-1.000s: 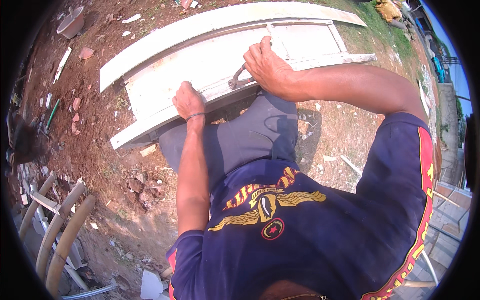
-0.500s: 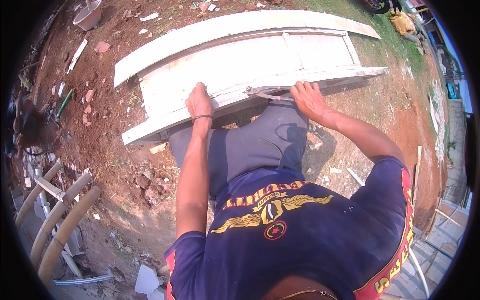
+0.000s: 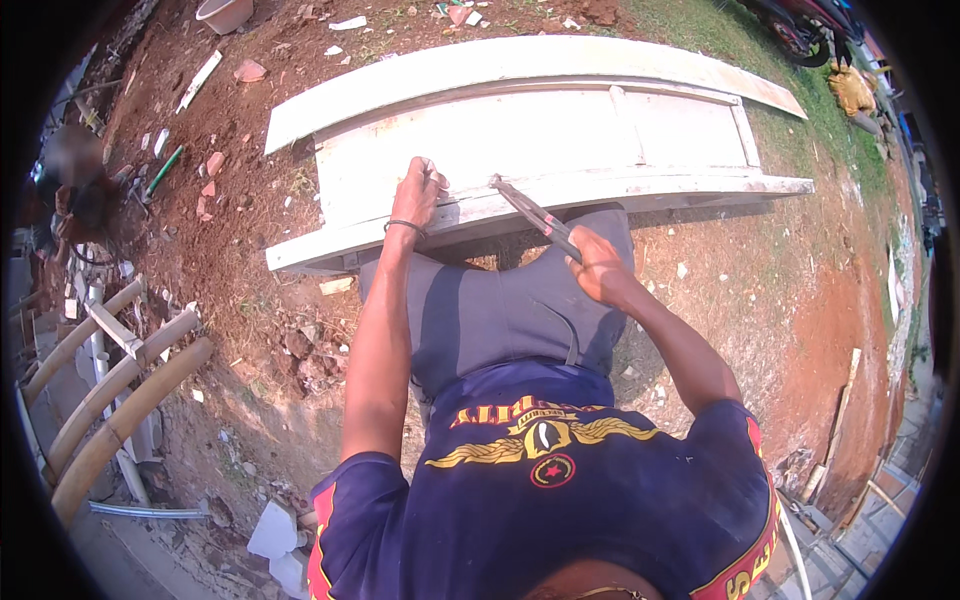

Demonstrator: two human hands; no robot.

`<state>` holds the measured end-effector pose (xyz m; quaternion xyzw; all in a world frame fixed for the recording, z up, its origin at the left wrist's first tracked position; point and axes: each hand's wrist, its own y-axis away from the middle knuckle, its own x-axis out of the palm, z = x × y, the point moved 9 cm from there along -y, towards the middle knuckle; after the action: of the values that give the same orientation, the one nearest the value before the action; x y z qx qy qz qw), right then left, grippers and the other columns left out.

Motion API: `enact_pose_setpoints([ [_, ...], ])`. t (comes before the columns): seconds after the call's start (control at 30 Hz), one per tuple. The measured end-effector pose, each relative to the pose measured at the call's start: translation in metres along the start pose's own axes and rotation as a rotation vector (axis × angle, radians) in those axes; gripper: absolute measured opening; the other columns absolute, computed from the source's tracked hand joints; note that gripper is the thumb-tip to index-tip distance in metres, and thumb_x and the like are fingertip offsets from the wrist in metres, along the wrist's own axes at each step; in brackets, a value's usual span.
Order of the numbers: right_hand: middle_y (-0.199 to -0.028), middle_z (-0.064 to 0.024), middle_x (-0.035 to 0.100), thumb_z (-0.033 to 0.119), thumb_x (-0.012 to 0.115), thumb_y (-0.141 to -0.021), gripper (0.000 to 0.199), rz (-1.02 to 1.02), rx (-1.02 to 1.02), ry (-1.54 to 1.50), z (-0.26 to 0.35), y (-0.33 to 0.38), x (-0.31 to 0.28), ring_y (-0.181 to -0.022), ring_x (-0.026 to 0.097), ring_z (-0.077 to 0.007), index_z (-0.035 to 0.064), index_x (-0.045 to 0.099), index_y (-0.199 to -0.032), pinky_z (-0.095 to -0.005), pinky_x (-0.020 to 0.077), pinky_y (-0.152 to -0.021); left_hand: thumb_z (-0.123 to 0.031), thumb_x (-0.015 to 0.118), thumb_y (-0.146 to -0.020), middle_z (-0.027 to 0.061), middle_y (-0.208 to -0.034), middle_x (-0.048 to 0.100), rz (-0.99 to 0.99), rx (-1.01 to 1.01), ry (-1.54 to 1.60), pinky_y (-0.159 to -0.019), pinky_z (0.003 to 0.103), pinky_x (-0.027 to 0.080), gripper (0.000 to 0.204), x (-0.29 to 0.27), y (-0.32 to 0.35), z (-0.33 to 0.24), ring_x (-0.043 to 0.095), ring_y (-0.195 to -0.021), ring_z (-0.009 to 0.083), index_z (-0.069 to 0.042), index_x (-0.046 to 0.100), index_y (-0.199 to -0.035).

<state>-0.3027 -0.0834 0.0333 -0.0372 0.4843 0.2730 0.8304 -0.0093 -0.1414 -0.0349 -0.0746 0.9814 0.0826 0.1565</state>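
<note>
A white-painted wooden panel point(image 3: 480, 122) with a raised frame lies in front of me, its near rail point(image 3: 640, 187) over my knees. In my right hand point(image 3: 598, 265) is a pair of pincers point(image 3: 537, 213), the fingers wrapped round the handles. The pincers slant up and left, their jaws at the near rail. My left hand point(image 3: 418, 192) is closed at the same rail, left of the jaws. Whatever lies inside its curled fingers is hidden.
A long white board point(image 3: 540, 58) lies along the panel's far side. Bamboo poles point(image 3: 130, 430) stand at the lower left, near a blurred person point(image 3: 75, 195). Beyond are a bucket point(image 3: 224, 14), broken tile pieces point(image 3: 250, 71) and a motorcycle point(image 3: 800, 35).
The pincers have swung from lying nearly level to a steep slant, as my right hand came nearer my body. My left hand has turned slightly on the rail. The view has shifted.
</note>
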Motion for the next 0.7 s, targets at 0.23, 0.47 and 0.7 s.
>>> enact_pose_setpoints([
  [0.23, -0.094, -0.0209, 0.054, -0.003, 0.059, -0.077, 0.02, -0.175, 0.012, 0.108, 0.047, -0.033, 0.032, -0.086, 0.057, -0.0426, -0.0009, 0.048, -0.093, -0.053, 0.0463, -0.077, -0.008, 0.045, -0.096, 0.0022, -0.086, 0.051, 0.011, 0.099, 0.398, -0.083, 0.027, 0.042, 0.014, -0.013, 0.008, 0.0, 0.047, -0.081, 0.0126, -0.004, 0.053, -0.107],
  [0.47, -0.094, -0.0171, 0.053, -0.004, 0.056, -0.077, 0.019, -0.207, -0.006, 0.33, 0.066, -0.042, 0.016, -0.089, 0.055, -0.0358, -0.0008, 0.052, -0.095, -0.0505, 0.0433, -0.074, -0.018, 0.061, -0.093, 0.0065, -0.094, 0.058, 0.047, 0.34, -0.059, -0.084, 0.032, 0.045, 0.018, -0.005, 0.016, -0.032, 0.056, -0.091, 0.0163, -0.005, 0.062, -0.105],
  [0.7, -0.094, -0.0153, 0.052, 0.004, 0.055, -0.08, 0.01, -0.359, -0.162, 0.531, 0.074, -0.043, 0.014, -0.087, 0.052, -0.0316, 0.0005, 0.058, -0.089, -0.0475, 0.0408, -0.081, -0.02, 0.065, -0.092, -0.0013, -0.082, 0.059, 0.038, -0.027, 0.309, -0.07, 0.026, 0.043, 0.018, -0.007, -0.009, 0.014, 0.052, -0.077, 0.0096, -0.003, 0.066, -0.093],
])
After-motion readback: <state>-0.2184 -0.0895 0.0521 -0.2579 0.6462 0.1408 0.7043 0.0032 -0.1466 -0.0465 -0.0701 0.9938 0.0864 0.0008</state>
